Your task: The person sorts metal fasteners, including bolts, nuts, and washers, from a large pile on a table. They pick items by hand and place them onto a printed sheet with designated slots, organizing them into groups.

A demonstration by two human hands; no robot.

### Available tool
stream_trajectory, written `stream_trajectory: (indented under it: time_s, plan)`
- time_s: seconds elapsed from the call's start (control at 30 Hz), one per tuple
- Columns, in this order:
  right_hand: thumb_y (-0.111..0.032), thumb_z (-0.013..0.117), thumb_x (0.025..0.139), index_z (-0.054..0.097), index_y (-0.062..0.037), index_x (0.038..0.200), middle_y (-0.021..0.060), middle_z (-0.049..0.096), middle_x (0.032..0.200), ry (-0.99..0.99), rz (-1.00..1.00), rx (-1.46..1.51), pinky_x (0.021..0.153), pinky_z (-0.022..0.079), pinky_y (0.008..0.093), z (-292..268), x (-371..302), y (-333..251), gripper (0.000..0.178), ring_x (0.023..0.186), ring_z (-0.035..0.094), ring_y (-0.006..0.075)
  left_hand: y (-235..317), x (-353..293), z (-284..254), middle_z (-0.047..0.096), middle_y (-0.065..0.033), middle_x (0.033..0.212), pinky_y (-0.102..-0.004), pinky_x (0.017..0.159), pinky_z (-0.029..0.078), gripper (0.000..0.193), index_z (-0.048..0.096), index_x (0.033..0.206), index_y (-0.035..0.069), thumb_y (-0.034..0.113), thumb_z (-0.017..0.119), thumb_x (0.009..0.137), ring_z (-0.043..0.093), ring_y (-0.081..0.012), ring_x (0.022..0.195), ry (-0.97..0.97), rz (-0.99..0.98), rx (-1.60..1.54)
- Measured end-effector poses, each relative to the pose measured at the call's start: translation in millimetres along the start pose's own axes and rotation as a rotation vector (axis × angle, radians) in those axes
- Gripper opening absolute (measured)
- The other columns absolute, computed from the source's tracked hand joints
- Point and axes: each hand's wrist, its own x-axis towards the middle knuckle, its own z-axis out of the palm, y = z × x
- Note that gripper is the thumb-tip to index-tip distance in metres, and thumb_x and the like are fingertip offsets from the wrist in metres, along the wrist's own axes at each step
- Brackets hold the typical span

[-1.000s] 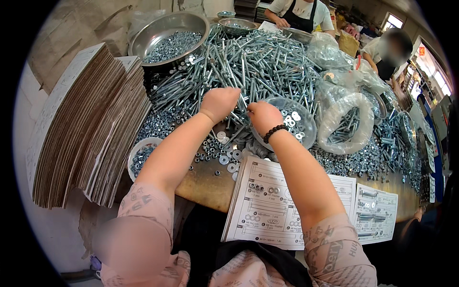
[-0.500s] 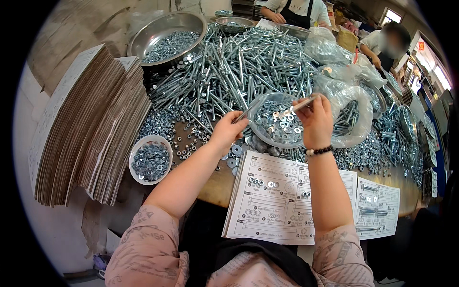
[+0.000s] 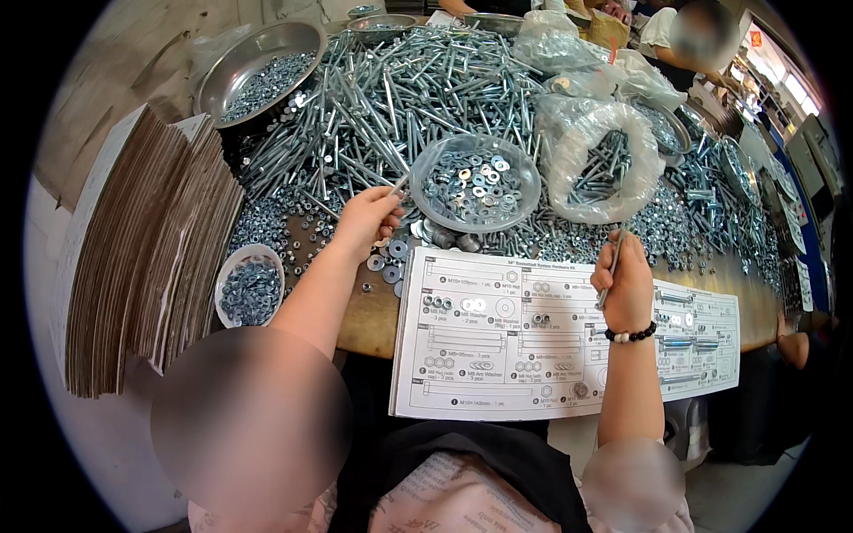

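Observation:
My left hand [image 3: 369,222] is closed, a slim metal bolt [image 3: 399,184] sticking up from its fingertips. It hovers over the table just left of a clear plastic bowl [image 3: 530,197] of flat washers. My right hand [image 3: 629,289] is closed around a long metal bolt [image 3: 613,268], above the right part of a stack of printed sheets [image 3: 462,404]. On the top sheet, which has drawings of hardware, lie a few nuts [image 3: 437,304], washers [image 3: 474,305] and a dark round piece [image 3: 580,389]. Large washers [image 3: 382,264] lie below my left hand.
A heap of long bolts [image 3: 391,98] covers the table's back. A steel bowl [image 3: 311,44] stands at far left, a white bowl [image 3: 222,311] of small parts nearer. Stacked cardboard sheets [image 3: 133,258] rise at left. A rolled-open plastic bag [image 3: 644,191] holds bolts. Another person [image 3: 662,40] works at far right.
My right hand has come away from the washer bowl, down and to the right over the sheets. My left hand has drawn left, away from the bowl's rim. The view has shifted a little.

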Motion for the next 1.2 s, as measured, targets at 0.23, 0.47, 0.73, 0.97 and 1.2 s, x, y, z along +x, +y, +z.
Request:
stream_trajectory:
  time_s: [0.23, 0.47, 0.73, 0.97, 1.2]
  plan:
    - [-0.016, 0.064, 0.075, 0.063, -0.0105, 0.089, 0.0068, 0.057, 0.083, -0.444, -0.37, -1.418, 0.064, 0.047, 0.0356, 20.0, -24.8, 47.4, 0.015, 0.074, 0.057, 0.0263, 11.7, -58.6, 9.7, 0.059, -0.0062, 0.079, -0.0174, 0.047, 0.038, 0.01, 0.053, 0.092, 0.001, 0.01, 0.052, 0.087, 0.05, -0.0065, 0.058, 0.046, 0.167, 0.142]
    - [-0.016, 0.057, 0.077, 0.063, -0.0164, 0.095, 0.0063, 0.055, 0.076, -0.623, -0.339, -1.736, 0.059, 0.048, 0.0368, 38.9, -30.3, 85.7, 0.019, 0.068, 0.058, 0.0259, -5.7, -119.3, 5.8, 0.06, -0.0086, 0.08, -0.019, 0.049, 0.04, 0.007, 0.053, 0.092, -0.001, 0.001, 0.05, 0.086, 0.052, -0.0081, 0.059, 0.016, 0.163, 0.037]
    - [-0.015, 0.056, 0.076, 0.061, -0.0202, 0.1, 0.0061, 0.055, 0.074, -0.616, -0.331, -1.781, 0.054, 0.047, 0.0367, 42.0, -47.6, 83.0, 0.025, 0.062, 0.057, 0.0257, -25.2, -139.9, -8.9, 0.061, -0.0074, 0.084, -0.0175, 0.051, 0.04, 0.012, 0.054, 0.096, 0.0, 0.004, 0.054, 0.085, 0.054, -0.0067, 0.063, 0.007, 0.166, -0.023]
    - [-0.014, 0.056, 0.075, 0.06, -0.0212, 0.101, 0.0064, 0.055, 0.074, -0.624, -0.311, -1.781, 0.053, 0.047, 0.0369, 45.8, -46.7, 82.6, 0.027, 0.061, 0.057, 0.0258, -32.2, -144.9, -13.3, 0.061, -0.007, 0.085, -0.0181, 0.053, 0.041, 0.013, 0.054, 0.097, 0.0, 0.003, 0.053, 0.085, 0.054, -0.0073, 0.064, -0.036, 0.149, -0.038]
    - [-0.012, 0.052, 0.077, 0.058, -0.0182, 0.107, 0.009, 0.056, 0.078, -0.702, -0.301, -1.752, 0.054, 0.049, 0.0385, 54.1, -45.5, 85.0, 0.031, 0.065, 0.059, 0.0272, -27.6, -151.9, -7.1, 0.06, -0.0052, 0.084, -0.0192, 0.056, 0.042, 0.012, 0.055, 0.096, 0.001, 0.003, 0.053, 0.085, 0.055, -0.0074, 0.065, -0.042, 0.105, 0.044]
